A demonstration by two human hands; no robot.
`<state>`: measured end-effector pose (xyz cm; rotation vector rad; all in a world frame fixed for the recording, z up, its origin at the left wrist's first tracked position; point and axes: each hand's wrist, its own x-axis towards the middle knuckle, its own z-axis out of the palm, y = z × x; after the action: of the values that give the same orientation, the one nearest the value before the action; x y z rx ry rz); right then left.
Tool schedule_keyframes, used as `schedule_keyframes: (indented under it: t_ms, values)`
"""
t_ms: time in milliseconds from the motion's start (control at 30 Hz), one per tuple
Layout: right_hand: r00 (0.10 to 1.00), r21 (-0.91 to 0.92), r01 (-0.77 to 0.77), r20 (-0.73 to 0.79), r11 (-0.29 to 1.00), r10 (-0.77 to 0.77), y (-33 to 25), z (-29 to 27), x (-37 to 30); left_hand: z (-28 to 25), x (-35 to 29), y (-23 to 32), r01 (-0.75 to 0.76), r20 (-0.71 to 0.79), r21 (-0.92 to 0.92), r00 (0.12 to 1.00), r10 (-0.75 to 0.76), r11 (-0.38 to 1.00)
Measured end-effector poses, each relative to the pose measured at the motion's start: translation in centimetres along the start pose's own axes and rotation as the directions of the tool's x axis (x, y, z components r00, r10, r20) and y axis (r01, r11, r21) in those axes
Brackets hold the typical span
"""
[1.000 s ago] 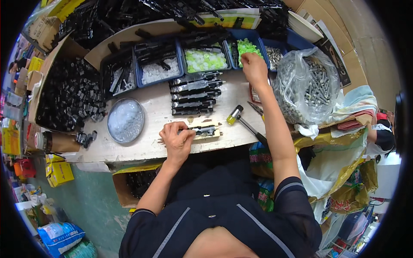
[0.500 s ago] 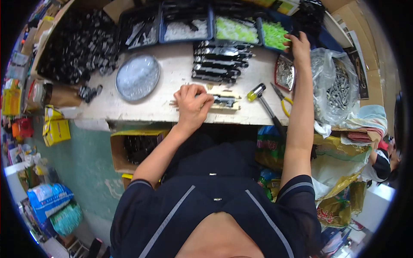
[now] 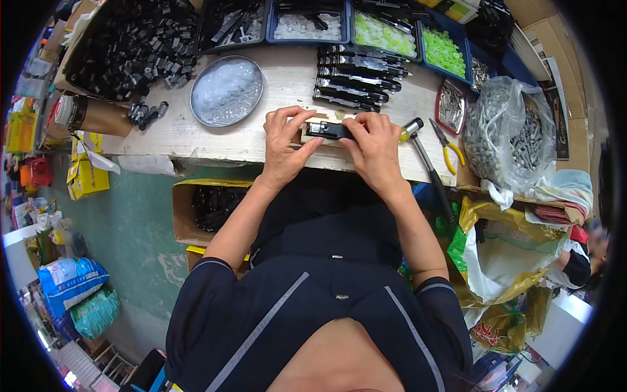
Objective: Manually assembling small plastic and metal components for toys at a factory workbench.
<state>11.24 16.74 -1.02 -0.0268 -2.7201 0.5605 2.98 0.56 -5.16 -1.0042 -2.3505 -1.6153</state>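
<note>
A black elongated part [image 3: 330, 130] with metal bits lies in a pale block-like holder [image 3: 305, 135] near the table's front edge. My left hand [image 3: 286, 142] grips its left end, thumb and fingers on either side. On the right end, the fingers and thumb of my right hand [image 3: 377, 145] are closed, hiding that end. Just behind lies a stack of similar black-and-silver assemblies [image 3: 353, 81]. A hammer [image 3: 423, 153] with a yellow-banded head rests beside my right hand.
Yellow-handled pliers [image 3: 450, 149] and a red tray of small metal pieces [image 3: 450, 98] lie at right, by a clear bag of metal parts [image 3: 506, 140]. A round plate [image 3: 225, 121] stands left. Bins of white pieces [image 3: 307, 27] and green pieces [image 3: 444, 52] line the back.
My right hand has come back from the green-piece bin to the right end of the black part. My left hand has shifted to its left end. The view has moved slightly.
</note>
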Motion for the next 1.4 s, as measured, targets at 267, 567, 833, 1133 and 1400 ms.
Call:
schedule_keyframes:
  t_ms: [267, 567, 833, 1133, 1400]
  values:
    - [0.998, -0.003, 0.066, 0.007, 0.998, -0.066, -0.5, 1.4, 0.9, -0.7, 0.6, -0.6, -0.125, 0.043, 0.091, 0.992, 0.122, 0.988]
    - [0.999, 0.074, 0.032, 0.04, 0.997, -0.035, 0.5, 1.0, 0.7, -1.3, 1.8, -0.4, -0.1, 0.238, 0.111, 0.969, 0.071, 0.989]
    - [0.945, -0.239, -0.316, -0.166, 0.918, 0.282, 7.5, -4.0, -4.7, -2.0, 3.0, 1.3, -0.313, 0.391, 0.253, 0.898, 0.199, 0.915]
    - [0.96, 0.113, -0.278, -0.01, 0.954, 0.281, 5.6, -4.5, -5.0, -1.5, 3.9, 1.9, -0.5, 0.655, 0.374, 0.739, 0.159, 0.781]
    - [0.982, -0.078, -0.136, 0.121, 0.988, 0.145, 1.6, -4.6, -2.9, -0.9, 4.2, 2.3, -0.575, 0.71, 0.36, 0.68, 0.185, 0.735]
